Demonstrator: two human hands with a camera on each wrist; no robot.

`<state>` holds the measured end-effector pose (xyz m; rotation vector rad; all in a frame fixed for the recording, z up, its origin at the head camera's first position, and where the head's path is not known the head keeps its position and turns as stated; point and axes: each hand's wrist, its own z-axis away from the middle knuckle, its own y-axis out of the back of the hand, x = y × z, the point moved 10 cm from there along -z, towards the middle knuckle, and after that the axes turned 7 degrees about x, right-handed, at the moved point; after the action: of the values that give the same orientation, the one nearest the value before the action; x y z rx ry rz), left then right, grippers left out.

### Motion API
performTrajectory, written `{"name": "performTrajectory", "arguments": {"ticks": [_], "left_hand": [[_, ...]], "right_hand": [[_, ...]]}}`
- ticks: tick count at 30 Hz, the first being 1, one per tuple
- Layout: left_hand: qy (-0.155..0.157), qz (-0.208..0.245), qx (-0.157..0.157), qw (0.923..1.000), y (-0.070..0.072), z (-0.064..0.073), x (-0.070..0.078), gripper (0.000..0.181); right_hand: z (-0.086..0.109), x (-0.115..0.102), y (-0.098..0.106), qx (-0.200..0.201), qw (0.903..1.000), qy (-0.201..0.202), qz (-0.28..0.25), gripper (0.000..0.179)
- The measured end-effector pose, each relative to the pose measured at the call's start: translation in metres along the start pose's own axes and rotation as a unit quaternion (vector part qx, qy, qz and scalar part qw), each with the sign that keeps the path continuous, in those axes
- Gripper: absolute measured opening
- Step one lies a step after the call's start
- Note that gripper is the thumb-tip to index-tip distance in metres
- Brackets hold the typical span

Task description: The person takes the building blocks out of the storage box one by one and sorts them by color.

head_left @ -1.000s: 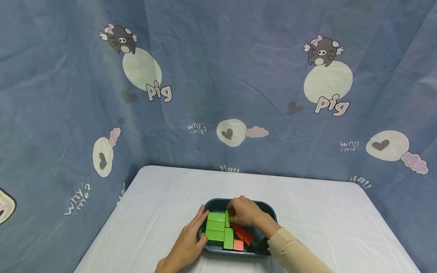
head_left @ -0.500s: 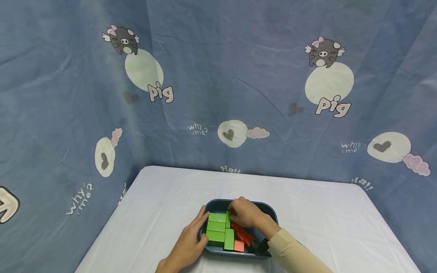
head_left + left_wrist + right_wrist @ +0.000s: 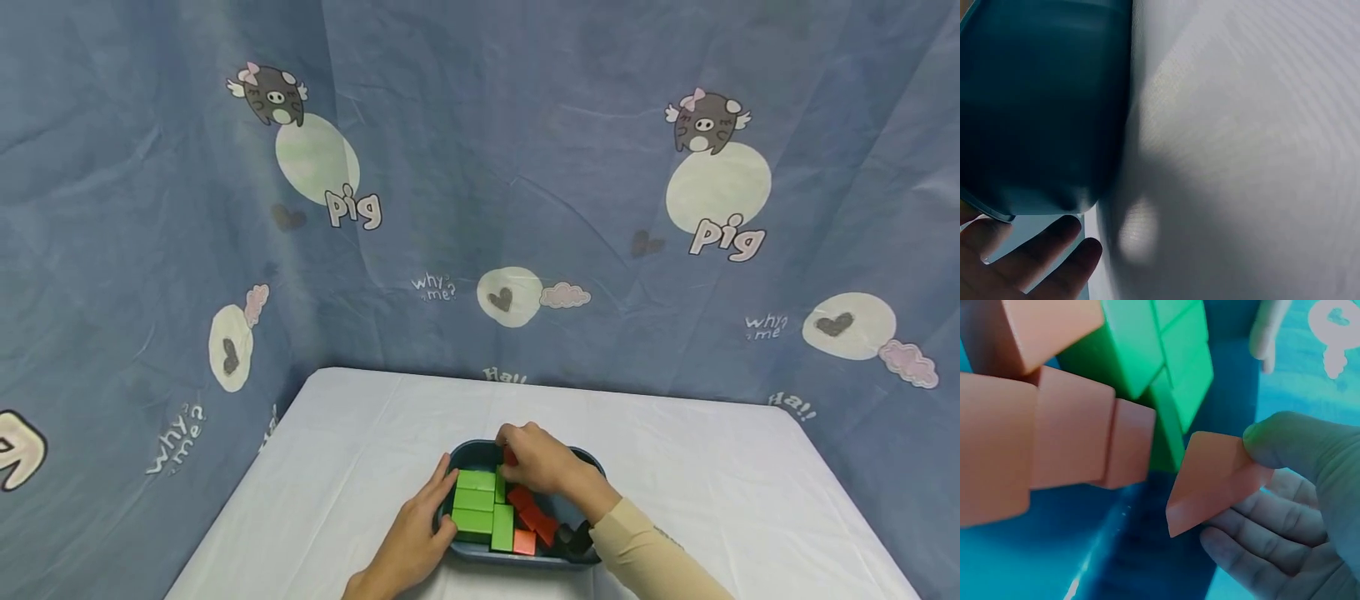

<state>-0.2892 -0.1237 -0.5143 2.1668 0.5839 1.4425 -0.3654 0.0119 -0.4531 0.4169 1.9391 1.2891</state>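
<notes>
My right hand (image 3: 536, 458) is over the back of a dark blue plastic bin (image 3: 525, 561). It pinches a red block (image 3: 1210, 472) between thumb and fingers, raised above the bin floor in the right wrist view. My left hand (image 3: 416, 525) holds the bin's left rim, with thumb and index finger at the edge; its other fingers (image 3: 1063, 275) lie outside, below the bin in the left wrist view. Several green blocks (image 3: 474, 500) are packed together on the left inside. Beside the green blocks lie loose red blocks (image 3: 534, 518).
Black pieces (image 3: 576, 537) sit in the bin's front right corner, close to my right sleeve (image 3: 645, 550). A white cloth (image 3: 360, 433) covers the table. Behind it hangs a blue patterned curtain (image 3: 420, 167).
My right hand has risen slightly toward the back of the bin, and the red block it pinches now shows beneath the fingers. My left hand stays in place on the rim.
</notes>
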Motion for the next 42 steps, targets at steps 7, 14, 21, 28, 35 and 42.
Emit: {"name": "performTrajectory", "arguments": {"ticks": [7,14,21,28,35,42], "left_hand": [[0.006,-0.006,-0.005,0.9999,-0.004,0.002,-0.001,0.066],[0.014,-0.015,0.008,0.9997,0.003,0.003,-0.004,0.066],[0.015,-0.014,0.008,0.9998,0.003,0.004,-0.002,0.066],[0.016,-0.011,0.011,0.9998,0.002,0.002,0.0,0.066],[0.017,-0.004,0.003,0.9998,-0.001,0.001,0.0,0.065],[0.021,-0.009,0.005,0.9997,-0.001,0.002,-0.001,0.065]], "right_hand": [[0.003,0.001,0.018,0.017,0.9993,-0.012,-0.031,0.036],[0.002,-0.01,0.035,0.029,0.9987,0.004,-0.042,0.039],[0.007,-0.015,0.058,0.061,0.9964,0.032,-0.049,0.039],[0.015,-0.005,0.078,0.079,0.9944,0.021,-0.067,0.038],[0.03,0.014,0.095,0.097,0.9935,-0.006,-0.06,0.036],[0.046,0.031,0.108,0.108,0.9908,-0.024,-0.079,0.035]]}}
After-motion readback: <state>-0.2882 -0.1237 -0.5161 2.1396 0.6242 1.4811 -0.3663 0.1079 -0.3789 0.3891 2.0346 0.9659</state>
